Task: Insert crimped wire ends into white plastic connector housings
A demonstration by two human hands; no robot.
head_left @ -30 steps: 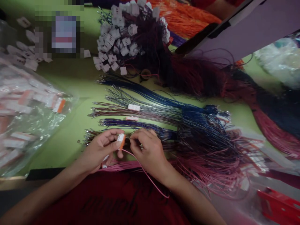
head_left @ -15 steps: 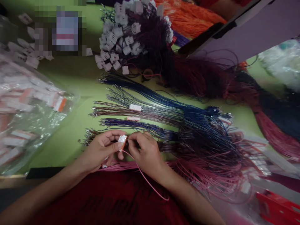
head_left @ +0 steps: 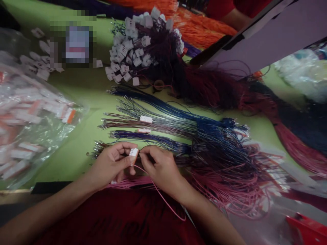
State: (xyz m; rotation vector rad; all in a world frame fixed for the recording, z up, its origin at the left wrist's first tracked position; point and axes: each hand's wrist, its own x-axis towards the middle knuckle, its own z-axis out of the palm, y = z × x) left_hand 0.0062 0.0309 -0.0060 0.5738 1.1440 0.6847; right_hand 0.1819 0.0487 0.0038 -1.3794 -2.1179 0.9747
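My left hand (head_left: 112,163) pinches a small white and orange connector (head_left: 133,153) between thumb and fingers, just above the near table edge. My right hand (head_left: 158,166) is closed right beside it, its fingertips pinching a thin wire at the connector. A pink wire (head_left: 163,200) loops from the connector down over my red shirt. Under both hands lie rows of cut wires: pink (head_left: 219,190), dark blue (head_left: 153,137), brown (head_left: 122,120) and blue (head_left: 158,102).
Two loose connectors (head_left: 146,119) lie on the wire rows. A clear bag of connectors (head_left: 30,122) sits at the left. A heap of finished harnesses with white plugs (head_left: 138,47) lies at the back, beside orange wire bundles (head_left: 201,27). Another person's red sleeve (head_left: 224,8) shows top right.
My hands stay together at the connector with only small finger shifts. The view has tipped slightly, so the table contents sit a little lower in the picture.
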